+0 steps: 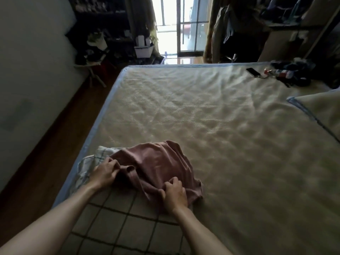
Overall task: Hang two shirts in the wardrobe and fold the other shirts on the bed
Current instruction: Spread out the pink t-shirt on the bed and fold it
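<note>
**Pink shirt: gathered in both hands, near corner of bed**

My left hand (105, 173) has fingers curled, pinching the pink shirt (156, 164) by its collar edge. My right hand (174, 195) bunches a fold at its nearer hem. The shirt lies crumpled on the bed (211, 126), partly over a light checked shirt (88, 162). Judgement: lift by both grips, shake flat, lay it face down before folding. Both forearms reach forward, wrists low, palms down.
</note>
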Available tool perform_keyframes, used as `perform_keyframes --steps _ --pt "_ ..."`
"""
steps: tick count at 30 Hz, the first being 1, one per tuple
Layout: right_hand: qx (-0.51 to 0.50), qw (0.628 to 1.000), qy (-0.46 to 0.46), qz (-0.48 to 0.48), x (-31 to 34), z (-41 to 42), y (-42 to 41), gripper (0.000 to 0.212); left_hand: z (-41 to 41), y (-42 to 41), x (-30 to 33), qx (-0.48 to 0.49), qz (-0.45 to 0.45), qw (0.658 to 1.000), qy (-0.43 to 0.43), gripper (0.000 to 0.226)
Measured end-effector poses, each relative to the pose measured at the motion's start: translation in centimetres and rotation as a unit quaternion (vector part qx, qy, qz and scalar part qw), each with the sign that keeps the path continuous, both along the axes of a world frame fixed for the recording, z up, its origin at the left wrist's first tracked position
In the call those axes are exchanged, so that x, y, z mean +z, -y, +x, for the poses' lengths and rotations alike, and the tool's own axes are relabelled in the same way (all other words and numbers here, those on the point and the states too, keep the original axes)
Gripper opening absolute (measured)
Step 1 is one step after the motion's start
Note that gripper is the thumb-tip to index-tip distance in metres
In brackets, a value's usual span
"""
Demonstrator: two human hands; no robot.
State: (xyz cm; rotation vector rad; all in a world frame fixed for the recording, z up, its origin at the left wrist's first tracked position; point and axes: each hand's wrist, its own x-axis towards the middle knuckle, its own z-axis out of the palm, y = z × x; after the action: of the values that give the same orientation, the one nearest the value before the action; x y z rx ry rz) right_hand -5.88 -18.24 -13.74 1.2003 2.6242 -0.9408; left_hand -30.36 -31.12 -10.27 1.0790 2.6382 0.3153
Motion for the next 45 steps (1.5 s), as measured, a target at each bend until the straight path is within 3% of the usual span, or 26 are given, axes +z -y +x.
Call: perform_keyframes --steps 2,5,9,11,13,15,16,17,20,23,27,29,32,40,45 --pt "-0.048 0.994 -0.067 -0.067 1.7 0.8 -2.0 0.026 1.2 -0.8 2.8 0.022 0.072 0.997 0.026 0.013" --pt "-0.134 0.962 -0.192 -0.137 6.9 1.9 -5.9 0.019 2.8 -2.5 8.8 0.056 0.127 0.989 0.043 0.006" --pt "-0.085 0.955 -0.253 -0.132 18.4 4.7 -11.2 0.019 5.7 -5.1 19.4 0.030 0.205 0.978 0.040 0.010" --pt "-0.002 0.963 -0.253 -0.089 25.4 6.8 -12.9 0.052 6.8 -6.6 24.7 0.043 0.262 0.963 0.043 0.010" --pt "0.088 0.977 -0.178 0.074 31.6 8.9 -13.3 0.075 7.8 -7.7 30.0 0.051 0.312 0.947 0.062 0.009" --pt "0.145 0.953 -0.109 0.242 36.4 10.6 -12.9 0.056 8.9 -8.9 35.0 0.059 0.361 0.924 0.110 0.017" --pt "0.148 0.945 -0.111 0.268 38.3 11.2 -12.8 0.042 9.7 -9.3 37.4 0.056 0.387 0.912 0.122 0.016" --pt "0.136 0.947 -0.134 0.260 39.8 11.9 -13.1 0.039 10.4 -9.6 39.6 0.048 0.398 0.909 0.114 0.012" --pt "0.066 0.959 -0.236 0.141 44.6 14.8 -13.6 0.059 12.7 -9.8 44.7 0.008 0.411 0.903 0.125 0.014" --pt "0.017 0.960 -0.280 0.016 49.1 18.6 -12.7 0.041 15.5 -7.8 46.8 -0.064 0.382 0.901 0.197 0.023" --pt "-0.014 0.948 -0.316 -0.029 52.7 22.1 -9.1 0.024 18.5 -4.4 48.0 -0.239 0.257 0.895 0.275 0.022" --pt "-0.036 0.940 -0.338 -0.031 54.6 22.8 -7.0 0.021 19.7 -3.1 48.5 -0.281 0.223 0.891 0.278 0.014" --pt "-0.050 0.944 -0.323 0.039 57.4 23.8 -4.2 0.024 22.1 -1.3 49.5 -0.308 0.195 0.886 0.286 0.040" --pt "-0.068 0.955 -0.239 0.164 61.6 29.0 -1.2 0.027 23.8 0.1 52.0 -0.235 0.310 0.889 0.244 0.026" --pt "-0.170 0.938 -0.289 0.088 60.7 32.9 -1.4 0.034 26.1 -1.7 53.4 -0.207 0.355 0.890 0.198 0.026"
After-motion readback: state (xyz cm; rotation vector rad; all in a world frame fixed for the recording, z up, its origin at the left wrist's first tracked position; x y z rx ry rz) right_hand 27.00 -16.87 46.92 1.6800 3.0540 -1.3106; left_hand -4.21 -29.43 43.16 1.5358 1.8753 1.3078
